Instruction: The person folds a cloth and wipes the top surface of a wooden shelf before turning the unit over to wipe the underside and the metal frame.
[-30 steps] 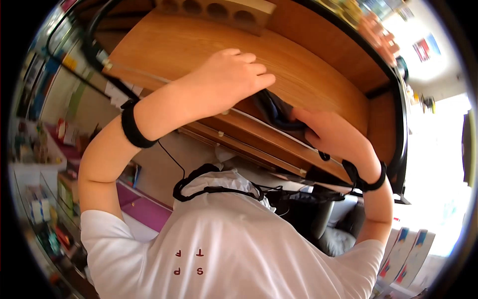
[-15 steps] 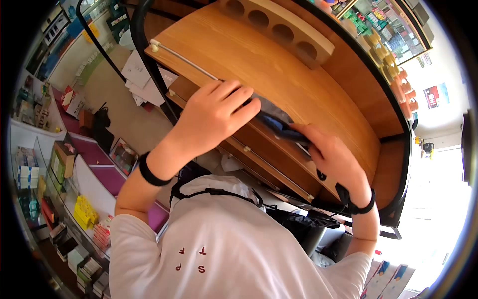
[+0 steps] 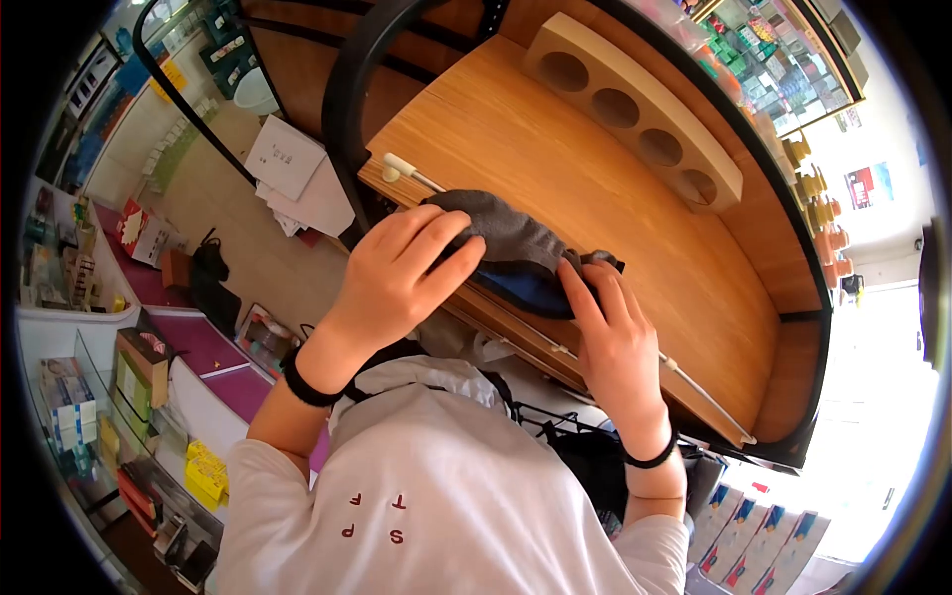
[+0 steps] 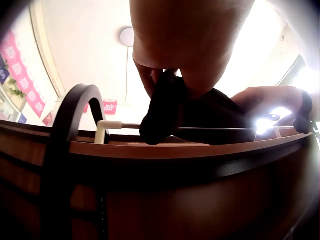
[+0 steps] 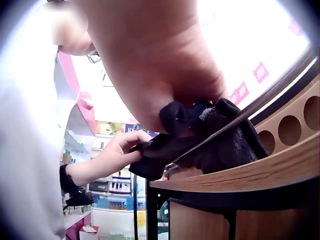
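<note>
A soft dark cloth item, grey on top with a blue and black edge, lies over the front rail of a wooden shelf. The left hand pinches its left end in the head view. At its right end the right hand grips it between fingers and thumb. In the left wrist view the cloth looks dark and hangs from the left hand. The right wrist view has the cloth bunched under the right hand, with a small loop beside the fingers.
A wooden block with round holes stands at the shelf's back. The shelf has a black frame and a metal rail along its front. White papers lie at the left, and glass display cases with boxes stand at the far left.
The cloth has been spread wider, its grey side now showing. The right hand has moved left in the view and turned more upright, and the shelf has shifted right as the head view moved.
</note>
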`<control>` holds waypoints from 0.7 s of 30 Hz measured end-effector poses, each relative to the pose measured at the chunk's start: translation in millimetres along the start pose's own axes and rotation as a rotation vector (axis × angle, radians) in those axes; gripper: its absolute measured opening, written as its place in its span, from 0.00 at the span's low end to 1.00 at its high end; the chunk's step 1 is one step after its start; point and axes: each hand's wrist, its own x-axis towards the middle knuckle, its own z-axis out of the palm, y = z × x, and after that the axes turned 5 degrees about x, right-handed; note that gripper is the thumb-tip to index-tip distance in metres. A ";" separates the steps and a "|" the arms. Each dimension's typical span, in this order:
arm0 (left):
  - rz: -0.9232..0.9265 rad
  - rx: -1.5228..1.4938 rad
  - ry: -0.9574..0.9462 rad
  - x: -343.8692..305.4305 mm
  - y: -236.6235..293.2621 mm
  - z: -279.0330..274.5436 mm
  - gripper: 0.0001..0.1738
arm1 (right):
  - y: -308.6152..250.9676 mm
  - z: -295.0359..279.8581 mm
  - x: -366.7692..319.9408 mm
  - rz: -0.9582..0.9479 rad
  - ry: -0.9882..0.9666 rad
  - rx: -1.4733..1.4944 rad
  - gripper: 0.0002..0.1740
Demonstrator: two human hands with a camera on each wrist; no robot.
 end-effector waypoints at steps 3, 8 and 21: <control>-0.045 -0.012 0.008 -9.1 -26.5 -4.8 0.21 | -23.4 19.9 20.7 0.061 0.051 -0.018 0.33; -0.027 0.020 -0.022 -26.2 -51.5 -13.0 0.17 | -43.0 37.9 41.8 0.146 0.144 0.048 0.38; -0.211 0.142 -0.039 -52.4 -43.8 -42.1 0.23 | -52.4 69.4 106.5 -0.081 0.151 0.185 0.39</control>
